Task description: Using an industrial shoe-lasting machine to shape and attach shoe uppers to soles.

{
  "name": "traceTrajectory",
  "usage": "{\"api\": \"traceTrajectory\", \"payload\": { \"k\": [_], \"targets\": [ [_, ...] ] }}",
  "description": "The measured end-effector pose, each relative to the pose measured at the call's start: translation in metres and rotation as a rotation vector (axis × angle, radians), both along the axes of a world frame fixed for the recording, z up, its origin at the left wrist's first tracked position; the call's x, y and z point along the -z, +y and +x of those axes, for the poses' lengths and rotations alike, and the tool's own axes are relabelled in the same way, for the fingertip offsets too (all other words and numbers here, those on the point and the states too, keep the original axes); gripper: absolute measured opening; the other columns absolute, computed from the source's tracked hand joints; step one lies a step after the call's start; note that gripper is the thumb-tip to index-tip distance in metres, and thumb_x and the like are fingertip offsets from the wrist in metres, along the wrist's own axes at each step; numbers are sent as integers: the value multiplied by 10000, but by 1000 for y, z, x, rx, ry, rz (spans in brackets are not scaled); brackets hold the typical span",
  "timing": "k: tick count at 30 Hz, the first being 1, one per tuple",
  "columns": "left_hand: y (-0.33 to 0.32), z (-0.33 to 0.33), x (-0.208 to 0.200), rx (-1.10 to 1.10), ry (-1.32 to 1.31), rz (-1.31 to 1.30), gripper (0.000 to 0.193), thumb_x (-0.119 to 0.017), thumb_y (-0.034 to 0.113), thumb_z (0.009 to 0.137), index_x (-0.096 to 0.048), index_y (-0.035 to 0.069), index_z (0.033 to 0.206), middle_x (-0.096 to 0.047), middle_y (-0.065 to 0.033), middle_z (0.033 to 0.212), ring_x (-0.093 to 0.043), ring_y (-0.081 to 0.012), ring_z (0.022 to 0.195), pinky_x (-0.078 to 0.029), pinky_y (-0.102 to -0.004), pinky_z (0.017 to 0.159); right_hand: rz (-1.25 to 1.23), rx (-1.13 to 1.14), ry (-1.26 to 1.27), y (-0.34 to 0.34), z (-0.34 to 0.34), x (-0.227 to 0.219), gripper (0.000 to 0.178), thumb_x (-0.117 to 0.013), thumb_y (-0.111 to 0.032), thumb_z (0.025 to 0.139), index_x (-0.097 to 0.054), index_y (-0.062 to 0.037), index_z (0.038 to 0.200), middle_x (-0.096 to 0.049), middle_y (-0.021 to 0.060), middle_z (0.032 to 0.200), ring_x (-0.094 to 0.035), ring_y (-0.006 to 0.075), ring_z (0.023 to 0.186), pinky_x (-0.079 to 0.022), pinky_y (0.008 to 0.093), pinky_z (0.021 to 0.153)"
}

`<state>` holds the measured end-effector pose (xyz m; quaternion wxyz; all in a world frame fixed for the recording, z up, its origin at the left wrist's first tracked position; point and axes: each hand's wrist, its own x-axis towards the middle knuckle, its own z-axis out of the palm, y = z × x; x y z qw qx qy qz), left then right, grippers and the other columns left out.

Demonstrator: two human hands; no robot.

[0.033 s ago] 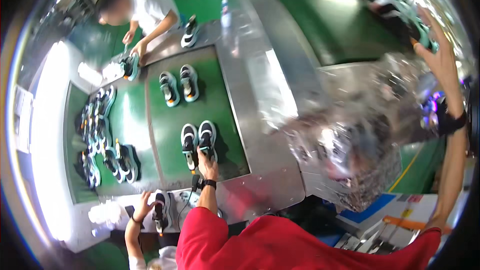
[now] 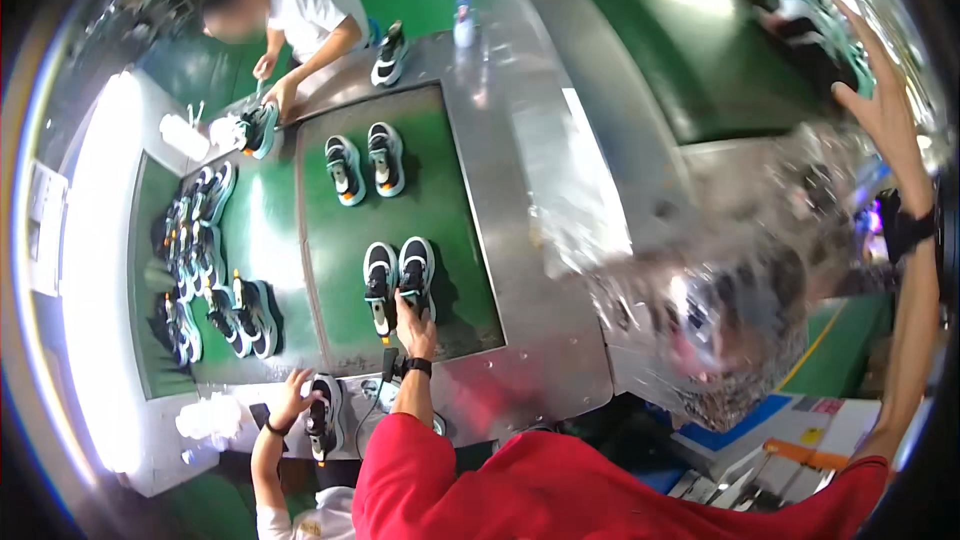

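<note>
A bright white panel point(image 2: 103, 280) glares at left; the edges bend and darken.

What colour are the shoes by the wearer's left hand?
Those shoes are mainly black and white, seen best in the head view.

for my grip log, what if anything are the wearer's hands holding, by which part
The left hand is at the heel end of the near pair's right shoe, the right hand spread beside a teal shoe; whether either is gripped cannot be told.
</note>
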<state>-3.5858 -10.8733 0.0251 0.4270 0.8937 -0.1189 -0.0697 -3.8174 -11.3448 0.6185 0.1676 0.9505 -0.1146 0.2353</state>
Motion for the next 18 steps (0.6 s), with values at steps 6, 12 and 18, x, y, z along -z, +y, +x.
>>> {"api": "traceTrajectory", "payload": {
  "k": [6, 12, 18],
  "targets": [
    [27, 25, 41, 24, -109, -8, 732, -665, 3, 780, -318, 15, 1423, -502, -244, 1319, -513, -373, 1215, -394, -384, 1024, -155, 27, 53, -74, 77, 34, 608, -763, -67, 665, -561, -82, 1239, -580, 104, 1253, -564, 270, 1144, -448, 352, 958],
    [34, 10, 54, 12, -61, 35, 848, -596, 45, 818, -85, -84, 1482, -225, -238, 1535, -240, -321, 1425, -155, -350, 1183, -441, 98, -18, -17, 65, 30, 561, -820, -299, 644, -536, -15, 1036, -548, 159, 945, -575, 296, 916, -512, 403, 720],
    [1, -36, -36, 248, -467, 56, 797, -653, 200, 852, -212, -89, 1449, -399, -310, 1388, -398, -435, 1296, -302, -503, 1102, -33, -99, -767, 70, -115, -59, 531, -787, -356, 753, -595, 41, 1049, -669, 168, 957, -651, 241, 872, -518, 341, 768]
  ]
}}
